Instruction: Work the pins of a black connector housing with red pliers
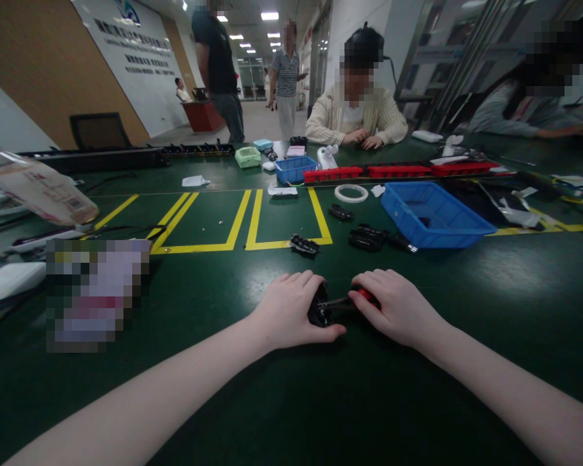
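Gleaming tabletop: smooth, dark green, with yellow tape outlines towards eleven o'clock and a rectangular blue plastic bin at one.
Room: lit ceiling panels; cream-shirted person seated opposite at twelve.
Small glossy black part: close at twelve, irregular, partly hidden; left hand clasps it.
Red-handled tool: slim shaft meeting the part's three-o'clock side; right hand pinches the handle.

white lettered wall panel beside tan wall | ceiling lights lit | grey floor | red desk farther back
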`<state>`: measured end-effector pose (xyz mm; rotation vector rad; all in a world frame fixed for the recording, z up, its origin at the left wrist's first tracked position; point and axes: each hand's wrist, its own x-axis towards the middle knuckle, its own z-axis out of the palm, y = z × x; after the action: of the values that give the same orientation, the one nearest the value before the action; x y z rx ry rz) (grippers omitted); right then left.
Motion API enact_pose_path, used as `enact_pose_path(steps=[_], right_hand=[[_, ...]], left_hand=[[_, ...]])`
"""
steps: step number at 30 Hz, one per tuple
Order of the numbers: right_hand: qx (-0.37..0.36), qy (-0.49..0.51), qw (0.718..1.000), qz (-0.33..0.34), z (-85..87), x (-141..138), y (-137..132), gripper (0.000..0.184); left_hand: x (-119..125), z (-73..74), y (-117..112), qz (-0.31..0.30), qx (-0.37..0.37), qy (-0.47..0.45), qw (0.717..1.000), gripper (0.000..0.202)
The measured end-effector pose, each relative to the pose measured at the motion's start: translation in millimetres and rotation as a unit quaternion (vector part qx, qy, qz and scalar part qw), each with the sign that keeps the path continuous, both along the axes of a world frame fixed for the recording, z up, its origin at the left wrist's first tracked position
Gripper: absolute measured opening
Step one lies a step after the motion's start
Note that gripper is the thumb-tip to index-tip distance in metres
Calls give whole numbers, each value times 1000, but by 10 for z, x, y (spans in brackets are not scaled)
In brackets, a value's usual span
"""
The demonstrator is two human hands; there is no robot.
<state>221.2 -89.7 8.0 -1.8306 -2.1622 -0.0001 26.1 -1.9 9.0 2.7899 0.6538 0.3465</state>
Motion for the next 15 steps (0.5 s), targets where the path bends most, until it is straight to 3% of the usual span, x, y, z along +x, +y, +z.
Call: enact_pose_path(steps=[8, 15], right_hand=[[4, 0, 1000, -3, 2, 6, -9, 30], [2, 18, 1000, -18, 1, 3, -23, 29]], left_hand=[[2, 22, -11, -2, -7, 2, 1000, 63], [-6, 32, -35, 35, -67, -19, 997, 75]])
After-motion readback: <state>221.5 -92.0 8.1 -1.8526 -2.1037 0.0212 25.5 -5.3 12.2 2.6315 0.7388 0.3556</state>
